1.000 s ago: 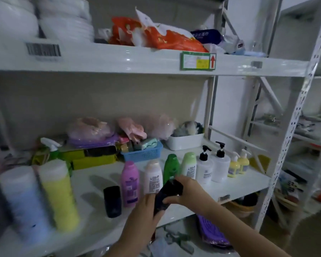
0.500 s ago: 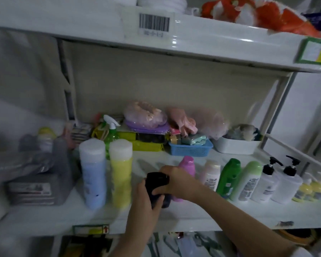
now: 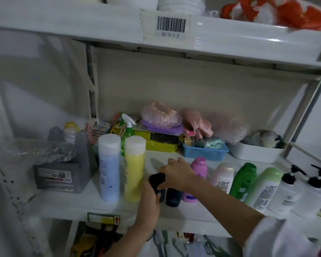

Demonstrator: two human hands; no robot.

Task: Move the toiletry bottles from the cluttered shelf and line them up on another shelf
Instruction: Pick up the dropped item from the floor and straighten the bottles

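Both hands hold a small black bottle [image 3: 156, 179] just above the white shelf [image 3: 72, 206]. My left hand [image 3: 148, 199] grips it from below and my right hand [image 3: 178, 173] covers its top from the right. It sits between a tall yellow bottle [image 3: 134, 167] and a dark bottle [image 3: 173, 197] standing on the shelf. A tall blue bottle [image 3: 108, 167] stands left of the yellow one. To the right runs a row: pink bottle [image 3: 199, 168], pale bottle [image 3: 223, 177], dark green bottle [image 3: 246, 180], light green bottle [image 3: 265, 188] and two white pump bottles [image 3: 290, 191].
A grey box [image 3: 63, 175] sits at the shelf's left. Behind the bottles are a green spray bottle [image 3: 128, 127], a blue basket [image 3: 205, 153], a white tub [image 3: 254, 153] and bagged items. The upper shelf carries a barcode label [image 3: 171, 25].
My hands have carried the black bottle left and down to the shelf, beside the other dark bottle. The view has swung left, so the blue and yellow bottles are now near the middle.
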